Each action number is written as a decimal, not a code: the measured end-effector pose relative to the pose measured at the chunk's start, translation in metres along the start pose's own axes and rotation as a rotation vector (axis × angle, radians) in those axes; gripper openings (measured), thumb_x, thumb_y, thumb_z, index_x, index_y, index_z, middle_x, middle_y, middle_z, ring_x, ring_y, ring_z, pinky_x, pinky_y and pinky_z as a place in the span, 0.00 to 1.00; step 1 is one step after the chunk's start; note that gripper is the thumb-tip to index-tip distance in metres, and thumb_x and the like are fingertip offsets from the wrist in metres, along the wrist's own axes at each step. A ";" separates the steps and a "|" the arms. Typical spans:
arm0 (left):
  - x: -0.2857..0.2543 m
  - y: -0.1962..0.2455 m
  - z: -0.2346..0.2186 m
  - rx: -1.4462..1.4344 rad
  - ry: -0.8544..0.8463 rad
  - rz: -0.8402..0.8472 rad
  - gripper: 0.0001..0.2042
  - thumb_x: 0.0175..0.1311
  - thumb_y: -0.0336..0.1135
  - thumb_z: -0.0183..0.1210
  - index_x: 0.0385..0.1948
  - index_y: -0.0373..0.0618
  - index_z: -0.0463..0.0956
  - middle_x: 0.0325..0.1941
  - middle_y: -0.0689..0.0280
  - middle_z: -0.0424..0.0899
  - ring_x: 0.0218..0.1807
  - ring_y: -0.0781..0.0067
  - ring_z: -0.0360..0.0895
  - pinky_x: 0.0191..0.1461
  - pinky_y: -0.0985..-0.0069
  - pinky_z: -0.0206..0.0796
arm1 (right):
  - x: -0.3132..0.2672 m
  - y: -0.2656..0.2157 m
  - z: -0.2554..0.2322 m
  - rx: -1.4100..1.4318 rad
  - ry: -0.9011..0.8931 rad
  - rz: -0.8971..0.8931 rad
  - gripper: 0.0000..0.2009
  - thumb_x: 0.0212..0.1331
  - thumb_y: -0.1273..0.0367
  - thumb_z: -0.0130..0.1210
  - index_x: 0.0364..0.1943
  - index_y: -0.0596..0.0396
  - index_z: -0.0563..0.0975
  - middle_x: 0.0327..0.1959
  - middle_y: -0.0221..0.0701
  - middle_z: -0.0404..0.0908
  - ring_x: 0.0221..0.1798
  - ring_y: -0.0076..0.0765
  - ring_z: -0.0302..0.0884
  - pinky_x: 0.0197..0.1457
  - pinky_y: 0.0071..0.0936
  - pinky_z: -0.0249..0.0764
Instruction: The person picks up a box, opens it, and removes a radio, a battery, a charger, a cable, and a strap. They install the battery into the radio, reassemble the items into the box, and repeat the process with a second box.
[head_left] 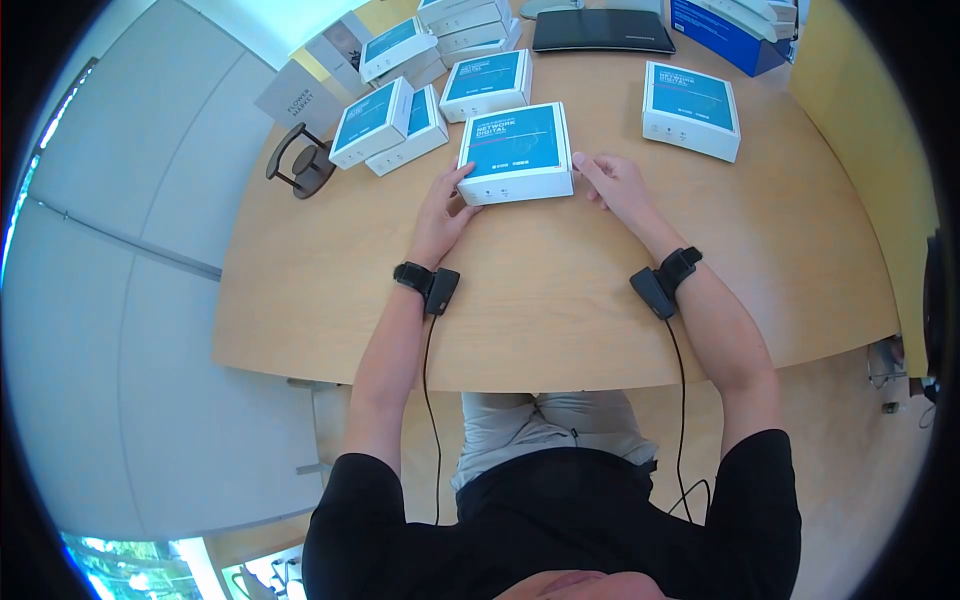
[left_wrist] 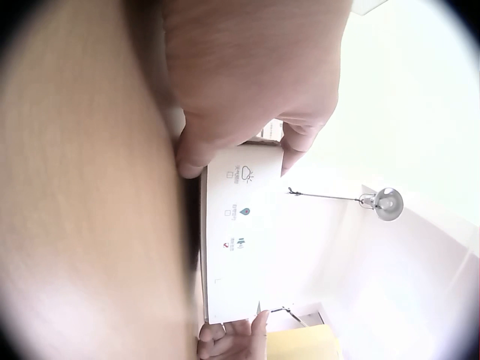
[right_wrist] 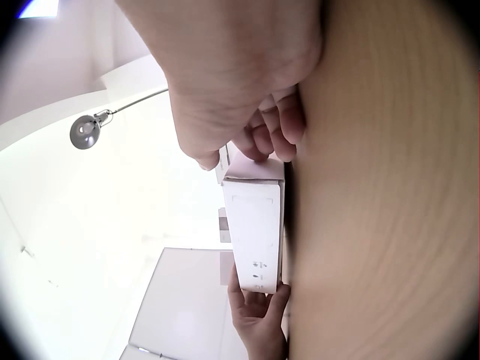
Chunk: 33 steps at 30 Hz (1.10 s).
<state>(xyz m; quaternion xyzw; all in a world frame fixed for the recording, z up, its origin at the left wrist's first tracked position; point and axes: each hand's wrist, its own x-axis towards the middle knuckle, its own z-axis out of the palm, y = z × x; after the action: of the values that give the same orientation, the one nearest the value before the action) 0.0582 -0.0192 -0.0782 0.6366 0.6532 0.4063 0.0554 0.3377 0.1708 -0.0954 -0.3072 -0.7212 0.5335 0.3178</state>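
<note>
A white box with a blue printed top [head_left: 515, 140] lies on the table in front of the person. My left hand [head_left: 442, 212] grips its left end, with fingertips on the top's edge and the thumb low at the front corner. In the left wrist view, that thumb [left_wrist: 196, 150] is by the bottom edge of the box's white side [left_wrist: 244, 232], close over the tabletop. At the box's right end is my right hand [head_left: 617, 188], its fingers loosely bent. The right wrist view shows these fingertips [right_wrist: 281, 146] right at the box's end face [right_wrist: 255, 166].
Similar boxes [head_left: 372, 120] stand in piles at the back left, and one more box [head_left: 690, 105] lies at the right. A dark wooden stand [head_left: 305, 165] is at the left edge. Behind are a black laptop [head_left: 603, 32] and a blue carton [head_left: 725, 38]. Cables trail from both wrist cameras.
</note>
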 end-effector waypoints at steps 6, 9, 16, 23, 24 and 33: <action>-0.007 0.013 -0.002 0.031 -0.004 0.043 0.40 0.56 0.28 0.77 0.74 0.58 0.73 0.80 0.54 0.69 0.79 0.52 0.68 0.79 0.62 0.65 | -0.002 0.003 0.005 0.098 0.100 -0.023 0.32 0.75 0.41 0.54 0.37 0.62 0.85 0.24 0.30 0.81 0.26 0.23 0.80 0.28 0.24 0.76; -0.010 0.019 -0.005 0.060 -0.029 0.031 0.38 0.57 0.33 0.77 0.74 0.59 0.73 0.77 0.55 0.71 0.78 0.51 0.69 0.81 0.61 0.63 | 0.001 0.006 0.003 0.125 0.105 -0.030 0.32 0.76 0.42 0.52 0.38 0.62 0.86 0.25 0.30 0.81 0.26 0.24 0.79 0.29 0.25 0.76; -0.012 0.026 -0.016 0.222 -0.031 0.057 0.25 0.69 0.37 0.66 0.68 0.52 0.79 0.65 0.58 0.80 0.68 0.60 0.76 0.70 0.64 0.70 | 0.008 0.016 0.004 0.125 0.087 -0.021 0.30 0.79 0.46 0.49 0.37 0.63 0.85 0.25 0.31 0.81 0.24 0.26 0.79 0.29 0.26 0.76; 0.003 0.042 -0.016 0.133 0.152 0.015 0.13 0.79 0.38 0.61 0.57 0.50 0.87 0.29 0.69 0.84 0.31 0.76 0.80 0.39 0.74 0.72 | 0.003 0.014 0.000 0.050 0.056 -0.004 0.24 0.78 0.51 0.54 0.51 0.62 0.85 0.31 0.30 0.83 0.30 0.21 0.79 0.33 0.21 0.77; 0.006 0.044 -0.016 0.111 0.201 0.001 0.12 0.79 0.39 0.61 0.55 0.50 0.88 0.25 0.70 0.82 0.27 0.78 0.78 0.35 0.75 0.70 | 0.001 0.014 0.000 0.051 0.050 -0.017 0.24 0.78 0.51 0.55 0.51 0.62 0.85 0.31 0.30 0.83 0.30 0.21 0.80 0.33 0.21 0.77; 0.055 0.062 -0.031 0.065 0.520 0.163 0.13 0.76 0.42 0.64 0.37 0.41 0.87 0.17 0.72 0.74 0.21 0.86 0.66 0.27 0.79 0.57 | -0.007 0.002 -0.001 0.079 0.028 -0.031 0.24 0.76 0.52 0.59 0.53 0.64 0.83 0.34 0.32 0.84 0.32 0.21 0.79 0.33 0.23 0.77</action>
<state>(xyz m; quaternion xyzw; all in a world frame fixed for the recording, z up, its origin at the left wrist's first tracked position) 0.0788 0.0062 0.0040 0.5626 0.6049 0.5380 -0.1674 0.3429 0.1666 -0.0977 -0.2907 -0.6997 0.5523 0.3477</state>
